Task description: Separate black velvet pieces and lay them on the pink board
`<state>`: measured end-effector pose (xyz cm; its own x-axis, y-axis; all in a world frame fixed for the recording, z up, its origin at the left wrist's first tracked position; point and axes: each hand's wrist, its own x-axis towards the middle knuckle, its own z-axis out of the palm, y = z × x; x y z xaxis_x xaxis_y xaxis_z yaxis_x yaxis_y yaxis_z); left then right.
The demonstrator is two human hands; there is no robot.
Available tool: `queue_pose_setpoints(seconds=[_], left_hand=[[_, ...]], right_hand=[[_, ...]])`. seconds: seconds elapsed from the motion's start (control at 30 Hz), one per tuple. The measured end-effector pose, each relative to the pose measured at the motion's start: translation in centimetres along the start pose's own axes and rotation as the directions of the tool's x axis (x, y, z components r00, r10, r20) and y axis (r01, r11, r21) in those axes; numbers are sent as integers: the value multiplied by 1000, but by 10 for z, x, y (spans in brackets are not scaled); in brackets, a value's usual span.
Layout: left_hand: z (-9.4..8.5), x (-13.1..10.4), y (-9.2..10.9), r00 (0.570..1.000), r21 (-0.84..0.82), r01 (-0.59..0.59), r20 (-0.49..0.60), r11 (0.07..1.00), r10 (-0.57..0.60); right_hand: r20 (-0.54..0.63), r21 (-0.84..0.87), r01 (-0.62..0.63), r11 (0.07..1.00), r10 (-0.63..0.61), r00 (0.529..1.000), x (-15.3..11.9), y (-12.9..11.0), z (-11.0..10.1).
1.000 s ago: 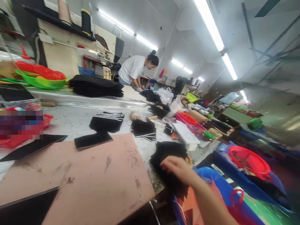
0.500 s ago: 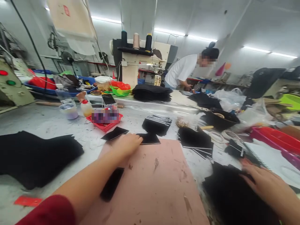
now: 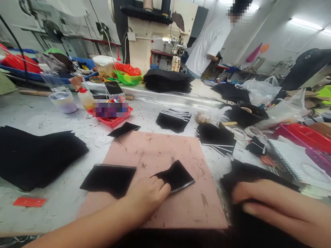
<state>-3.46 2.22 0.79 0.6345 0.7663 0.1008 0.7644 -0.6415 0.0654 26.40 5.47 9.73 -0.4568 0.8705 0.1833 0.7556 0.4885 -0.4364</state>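
My left hand is closed on the edge of a small black piece with a pale strip along its lower edge, over the pink board. Left of that hand, another black piece lies across the board's left edge. On the right, my right hand is at a stack of black material, its fingers blurred and bent at the stack's edge; whether it grips a sheet cannot be made out. A small black piece rests at the board's upper left corner.
Black sheets lie at the left. Behind the board are a red basket and two small black stacks. A notebook and red tray are at the right. Beyond a sewing machine, a person stands.
My left hand has come back toward me with a black piece from the board's far edge. My right hand has shifted left over its stack. The view has tilted down.
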Motion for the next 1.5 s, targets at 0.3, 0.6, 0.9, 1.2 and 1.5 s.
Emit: queue_pose_setpoints(seconds=[0.3, 0.6, 0.9, 1.2, 1.5], left_hand=[[12, -60, 5, 986, -187, -25, -168, 982, -7], [9, -68, -8, 994, -249, -101, -70, 963, 86], [11, -67, -13, 991, -333, -124, -85, 935, 102], [14, -69, -11, 996, -311, -77, -73, 947, 57], [12, -66, -9, 995, -312, -75, -82, 947, 52]], right_hand=[[554, 243, 266, 933, -358, 751, 57, -60, 106], [501, -7, 230, 973, -196, 843, 35, -73, 123], [524, -37, 241, 970, -186, 831, 39, -75, 126], [629, -43, 229, 972, -152, 762, 47, -75, 123], [650, 39, 213, 976, -187, 736, 52, -70, 122]])
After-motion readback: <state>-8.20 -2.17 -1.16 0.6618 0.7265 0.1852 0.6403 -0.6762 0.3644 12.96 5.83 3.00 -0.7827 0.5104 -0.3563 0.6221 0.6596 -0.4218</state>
